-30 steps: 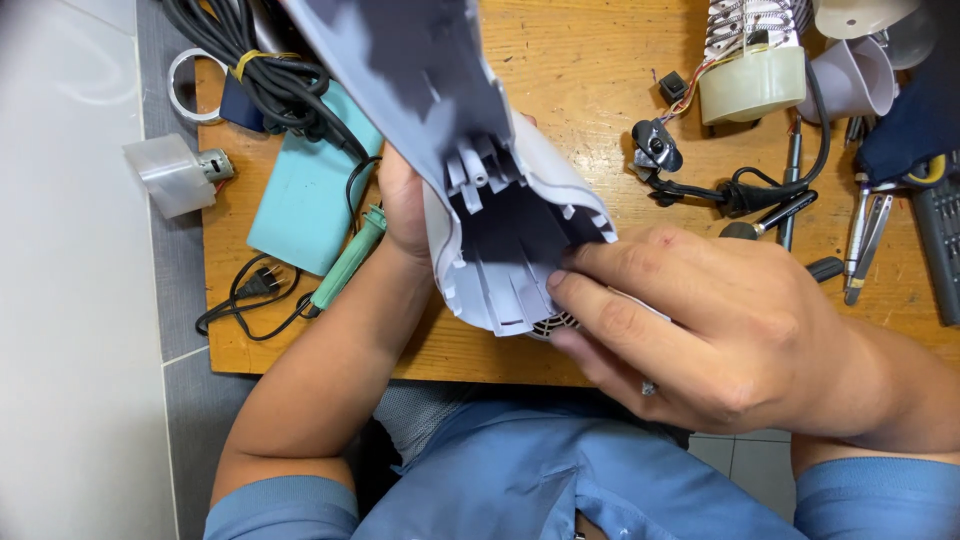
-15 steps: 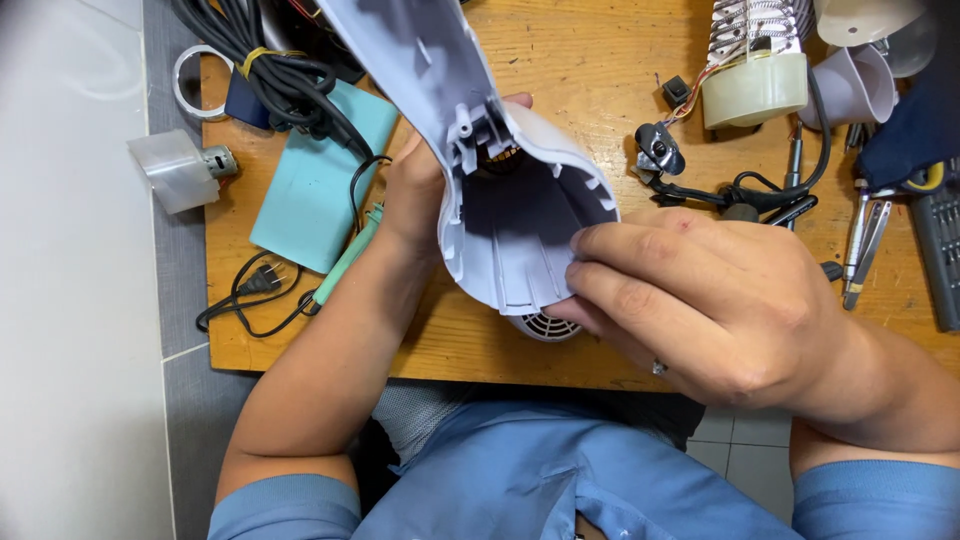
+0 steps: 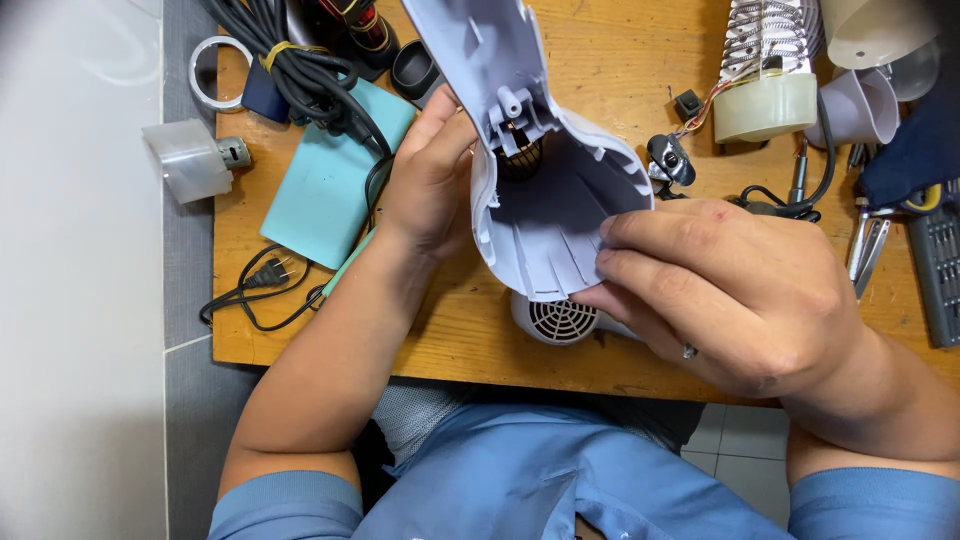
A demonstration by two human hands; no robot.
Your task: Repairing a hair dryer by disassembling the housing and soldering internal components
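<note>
I hold a pale lilac hair-dryer shell half (image 3: 545,190) above a wooden table (image 3: 620,60), its hollow inside facing me. My left hand (image 3: 430,170) grips its left edge from behind. My right hand (image 3: 730,290) pinches the shell's lower right rim with the fingertips. Under the shell, partly hidden, lies a white round grille part (image 3: 558,320) on the table. Inside the shell a dark round piece shows near a screw post.
A teal flat box (image 3: 330,180), a bundled black cable (image 3: 310,70) and a plug (image 3: 268,272) lie left. A clear cap with a small motor (image 3: 195,160) sits at the left edge. A heating coil on a cream base (image 3: 760,80), cups and hand tools (image 3: 870,240) lie right.
The shell has been turned and tilted, so its open hollow now faces me more. My right hand slid from covering its lower end to gripping the right rim.
</note>
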